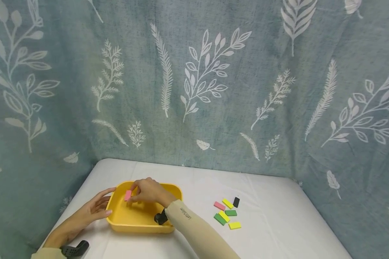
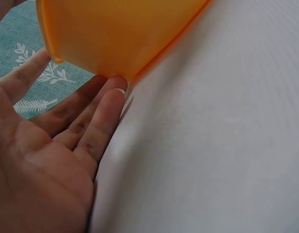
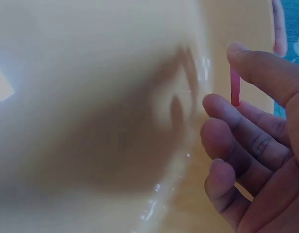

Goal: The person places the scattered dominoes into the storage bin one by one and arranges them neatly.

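Observation:
A yellow plastic tub stands on the table, left of the middle in the head view. My right hand is inside it, pinching a small pink block between thumb and fingers above the tub's floor. In the right wrist view the block shows edge-on and thin, the thumb at its upper end and a finger at its lower end. At the tub's left side, my left hand rests its outstretched fingers against the outer wall. The left wrist view shows those fingertips near the tub's lower edge.
Right of the tub, several loose blocks lie on the white tablecloth: a pink block, a black block, yellow ones and green ones. A patterned blue-green curtain hangs around the table's back and sides.

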A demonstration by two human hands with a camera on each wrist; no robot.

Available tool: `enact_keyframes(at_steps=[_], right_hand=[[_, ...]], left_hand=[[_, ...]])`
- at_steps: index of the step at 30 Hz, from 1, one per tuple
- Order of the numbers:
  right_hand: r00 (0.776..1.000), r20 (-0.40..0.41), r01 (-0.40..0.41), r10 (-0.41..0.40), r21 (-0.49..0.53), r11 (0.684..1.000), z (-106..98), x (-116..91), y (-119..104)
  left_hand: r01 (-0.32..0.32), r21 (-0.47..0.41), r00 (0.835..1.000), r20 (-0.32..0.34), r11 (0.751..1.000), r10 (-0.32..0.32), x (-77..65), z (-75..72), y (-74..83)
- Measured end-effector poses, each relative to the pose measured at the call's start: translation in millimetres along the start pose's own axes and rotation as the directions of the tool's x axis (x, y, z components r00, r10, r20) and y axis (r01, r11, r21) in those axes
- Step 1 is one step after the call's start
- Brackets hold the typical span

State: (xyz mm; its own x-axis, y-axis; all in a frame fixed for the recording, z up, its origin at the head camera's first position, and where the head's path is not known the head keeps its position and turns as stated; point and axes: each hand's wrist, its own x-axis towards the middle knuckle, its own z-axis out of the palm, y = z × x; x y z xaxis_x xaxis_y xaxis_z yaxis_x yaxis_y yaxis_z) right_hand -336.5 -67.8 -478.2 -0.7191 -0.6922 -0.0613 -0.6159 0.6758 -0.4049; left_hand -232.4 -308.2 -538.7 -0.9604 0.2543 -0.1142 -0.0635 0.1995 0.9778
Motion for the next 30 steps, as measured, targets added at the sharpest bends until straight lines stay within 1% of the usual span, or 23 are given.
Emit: enact_keyframes(at_steps=[6,10,15,21,26,30], right_hand=[[1.000,0.015,-0.012,0.012,-0.030,0.999,10.3,5.5,1.0],[1.000,0.009,0.002,-0.001,-0.067,0.998,16.4,8.5,0.4],[1.000,-0.007,0.001,-0.002,-0.093,0.996,22.1,11.7,-0.4],[1.000,-0.015,-0.003,0.001,-0.114,0.993,26.5,12.9,0.4],[0.999,-0.021,0.020,-0.024,-0.155,0.988,29.1,14.4,1.6],[0.999,-0.022,0.027,-0.030,-0.148,0.989,27.1,15.0,1.1]], left_hand=[[0.011,0.012,1.000,-0.018,1.000,-0.011,0.0,0.7,0.7],[0.000,0.003,1.000,-0.020,1.000,0.000,-0.2,0.7,-0.5],[-0.011,0.000,1.000,-0.021,1.000,0.011,0.3,0.2,-0.8],[0.013,0.001,0.999,-0.041,1.000,-0.013,2.0,1.3,0.0],[0.035,0.007,0.998,-0.056,0.999,-0.035,3.3,2.7,0.2],[0.026,0.016,0.999,-0.046,1.000,-0.025,2.9,1.7,1.4]])
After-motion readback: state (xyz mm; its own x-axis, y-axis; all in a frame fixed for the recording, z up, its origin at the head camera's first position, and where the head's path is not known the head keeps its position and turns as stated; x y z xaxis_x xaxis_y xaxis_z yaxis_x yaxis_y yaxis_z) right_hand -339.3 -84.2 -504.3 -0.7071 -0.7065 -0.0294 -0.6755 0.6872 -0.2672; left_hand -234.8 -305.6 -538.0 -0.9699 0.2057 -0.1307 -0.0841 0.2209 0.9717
